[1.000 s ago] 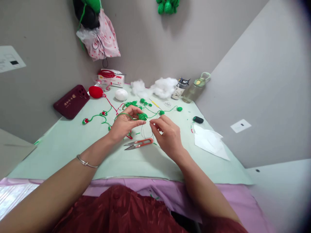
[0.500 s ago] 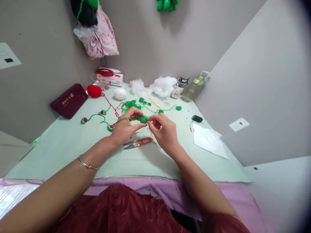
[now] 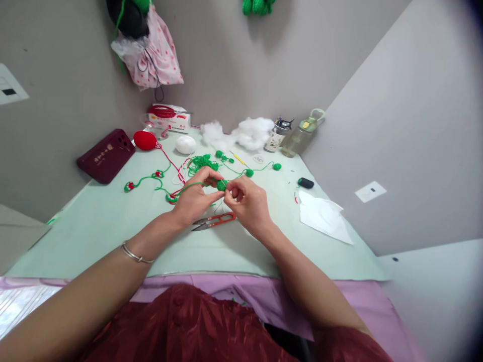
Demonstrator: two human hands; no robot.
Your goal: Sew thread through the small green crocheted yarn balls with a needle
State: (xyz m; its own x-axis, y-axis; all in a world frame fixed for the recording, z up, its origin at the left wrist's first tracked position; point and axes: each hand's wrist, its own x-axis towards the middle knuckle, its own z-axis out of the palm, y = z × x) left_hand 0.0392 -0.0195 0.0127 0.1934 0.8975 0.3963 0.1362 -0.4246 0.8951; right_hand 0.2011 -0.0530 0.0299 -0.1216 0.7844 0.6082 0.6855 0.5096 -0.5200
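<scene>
A small green crocheted piece [image 3: 222, 185] is pinched between the thumb and fingers of my left hand [image 3: 194, 198]. Green yarn runs from it over that hand. My right hand [image 3: 249, 203] is closed at the piece's right side, its thumb and fingertips pressed together; what lies between them is too small to make out. Below the hands, orange-handled thread snips [image 3: 217, 220] lie on the table, with thin dark thread near them. Left of my left hand are small red, white and green crocheted pieces [image 3: 129, 186] joined by green yarn.
Behind the hands are tangled green yarn [image 3: 202, 163], white stuffing [image 3: 252, 133], a yellow hook [image 3: 239, 159], red yarn [image 3: 145, 141] and a white ball [image 3: 185, 145]. A maroon phone [image 3: 106, 156] stands left; a bottle [image 3: 303, 133] and white paper [image 3: 323, 216] are right.
My right hand has moved slightly left, closer over the green piece. My left hand keeps its hold almost unmoved. The whole view has shifted a little.
</scene>
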